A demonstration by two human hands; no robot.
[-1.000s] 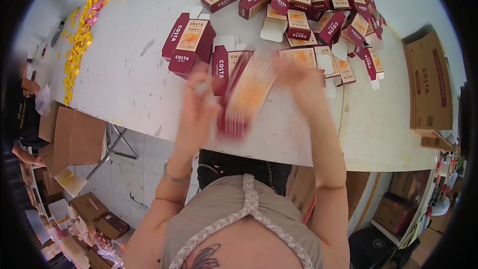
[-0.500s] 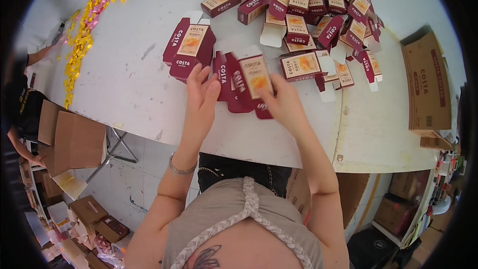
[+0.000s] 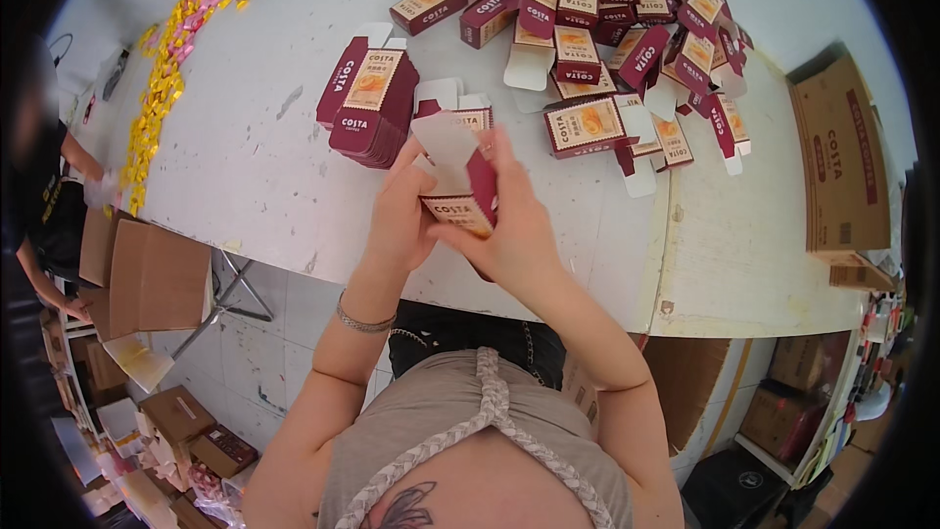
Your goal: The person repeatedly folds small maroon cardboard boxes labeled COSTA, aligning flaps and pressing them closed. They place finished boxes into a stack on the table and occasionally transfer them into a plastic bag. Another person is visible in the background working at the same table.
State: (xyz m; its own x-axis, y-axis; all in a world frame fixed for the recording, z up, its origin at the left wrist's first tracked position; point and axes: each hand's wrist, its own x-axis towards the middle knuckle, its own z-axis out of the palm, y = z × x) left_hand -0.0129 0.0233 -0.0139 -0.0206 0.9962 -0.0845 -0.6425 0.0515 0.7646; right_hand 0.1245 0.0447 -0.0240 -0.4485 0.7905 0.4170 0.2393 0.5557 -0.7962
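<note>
Between my hands, just above the table, is a small maroon and cream carton (image 3: 460, 209), standing partly open with a white inner flap raised. The fingers of my left hand (image 3: 399, 214) close on its left side. My right hand (image 3: 517, 225) grips the opposite side, thumb across the near face. Flat, unfolded cartons (image 3: 472, 120) lie behind it, partly hidden. Left of them is a neat stack of flat maroon cartons (image 3: 368, 122). To the right, one formed carton (image 3: 587, 125) lies on its side with white end flaps out.
Formed cartons (image 3: 578, 0) are heaped at the back right of the white table (image 3: 264, 157). Yellow and pink sachets (image 3: 162, 108) run along its far left. A brown shipping box (image 3: 842, 157) stands at right. Another person (image 3: 59, 196) is at left, near an open cardboard box (image 3: 162, 274).
My right hand has brought a flat carton left to my left hand. Now both hands hold it, and it is opened into a box shape with its flap up.
</note>
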